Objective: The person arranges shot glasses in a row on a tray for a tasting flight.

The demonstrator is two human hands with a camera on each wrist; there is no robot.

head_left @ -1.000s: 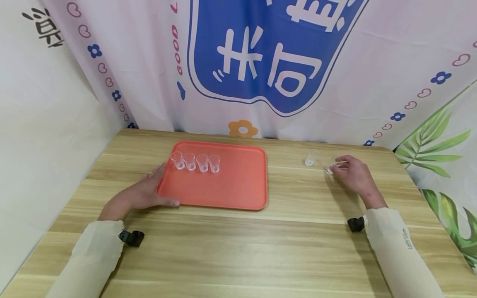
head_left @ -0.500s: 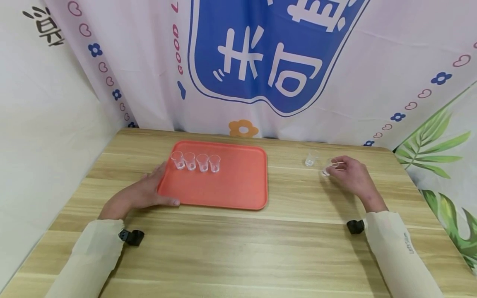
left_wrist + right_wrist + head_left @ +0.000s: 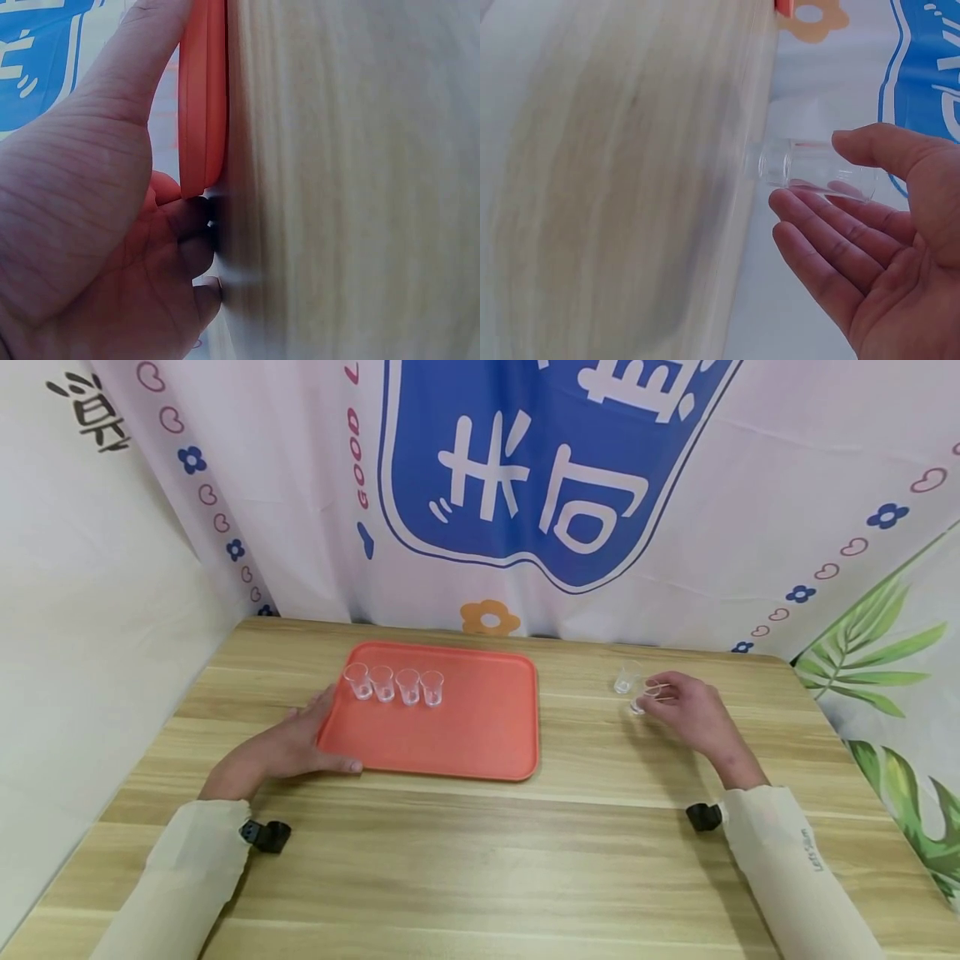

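Note:
A clear shot glass (image 3: 639,703) is pinched upright between the thumb and fingers of my right hand (image 3: 693,714). In the right wrist view the glass (image 3: 810,165) has its base close to the wood; whether it touches I cannot tell. Just behind and left of it stands another shot glass (image 3: 624,678). My left hand (image 3: 296,747) rests against the near left corner of a red tray (image 3: 480,727), thumb along the front edge, fingers at the left side. Several shot glasses (image 3: 382,685) stand upright in a row at the tray's left.
The wooden table (image 3: 465,860) runs back to a printed curtain (image 3: 300,527). Table surface lies between the tray and my right hand. Small black cameras sit at the left wrist (image 3: 266,837) and right wrist (image 3: 703,816).
My right hand has moved left with the shot glass, closer to the glass standing behind it. The left hand, tray and row of glasses look unmoved.

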